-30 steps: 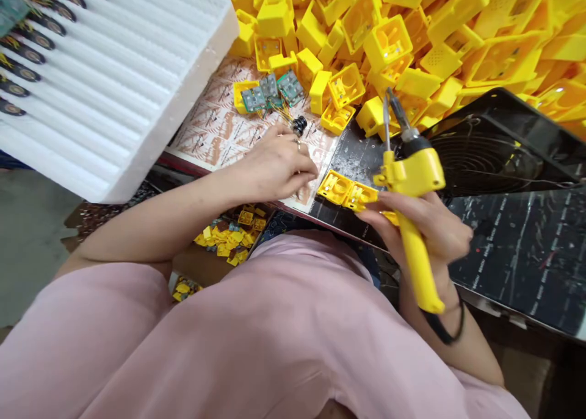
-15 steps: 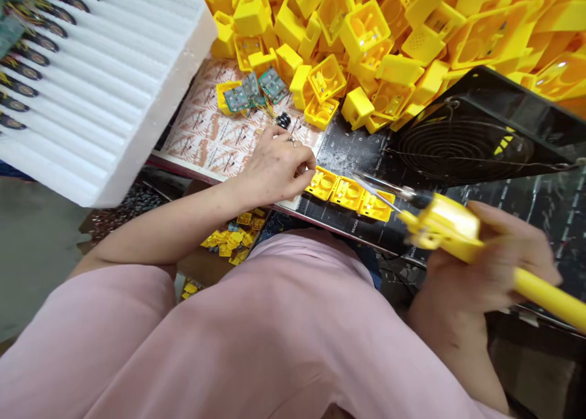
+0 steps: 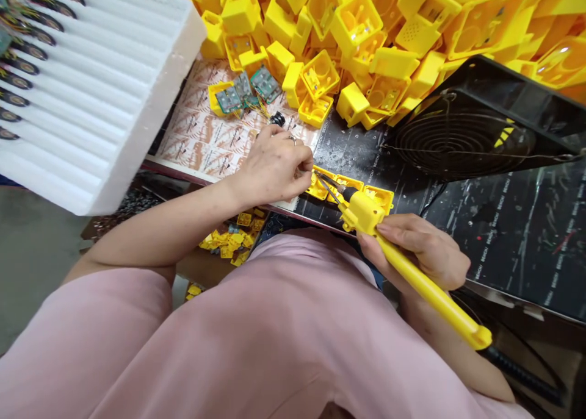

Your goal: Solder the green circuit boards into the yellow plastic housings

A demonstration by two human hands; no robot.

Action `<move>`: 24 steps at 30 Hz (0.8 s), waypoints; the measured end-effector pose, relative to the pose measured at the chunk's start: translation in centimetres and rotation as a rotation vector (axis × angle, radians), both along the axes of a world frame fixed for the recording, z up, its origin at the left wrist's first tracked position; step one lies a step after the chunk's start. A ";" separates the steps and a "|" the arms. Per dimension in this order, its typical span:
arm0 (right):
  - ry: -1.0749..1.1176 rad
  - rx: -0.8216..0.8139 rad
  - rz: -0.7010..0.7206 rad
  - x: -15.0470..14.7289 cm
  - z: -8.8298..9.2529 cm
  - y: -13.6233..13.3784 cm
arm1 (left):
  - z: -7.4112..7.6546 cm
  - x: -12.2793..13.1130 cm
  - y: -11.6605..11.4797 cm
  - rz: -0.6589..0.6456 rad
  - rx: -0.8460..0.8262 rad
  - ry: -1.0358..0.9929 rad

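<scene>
My right hand is wrapped round the handle of a yellow soldering gun. Its thin metal tip and feed tube reach into the leftmost of a short row of small yellow plastic housings along the bench edge. Beside that end of the row is my left hand, its thumb and fingers pinched together at the housing; whatever lies between the fingertips is hidden. Just beyond the left hand are a small black round part and green circuit boards with yellow wires.
A big heap of yellow housings covers the back of the bench. At the right stands a black fan with a wire guard. A ridged white foam tray holding wired round parts juts in at left. Below the bench sits a box of yellow pieces.
My right hand has brought the soldering gun left and inward, from right of the row to the leftmost housing. The left hand stays pinched in nearly the same place.
</scene>
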State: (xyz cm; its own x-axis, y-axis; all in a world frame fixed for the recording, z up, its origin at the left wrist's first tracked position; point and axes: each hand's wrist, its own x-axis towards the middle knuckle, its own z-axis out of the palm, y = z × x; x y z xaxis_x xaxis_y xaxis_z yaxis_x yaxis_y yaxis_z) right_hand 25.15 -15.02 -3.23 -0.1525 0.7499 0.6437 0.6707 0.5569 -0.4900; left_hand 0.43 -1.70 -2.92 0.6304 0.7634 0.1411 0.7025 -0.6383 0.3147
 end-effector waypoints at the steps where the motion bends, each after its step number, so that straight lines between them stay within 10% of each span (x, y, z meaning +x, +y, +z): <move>1: -0.033 0.006 0.015 0.0 0.3 0.0 | 0.1 0.0 0.1 -0.010 -0.007 0.001; 24: -0.164 0.072 0.089 0.6 1.8 1.3 | 1.3 0.2 0.6 -0.049 -0.051 0.136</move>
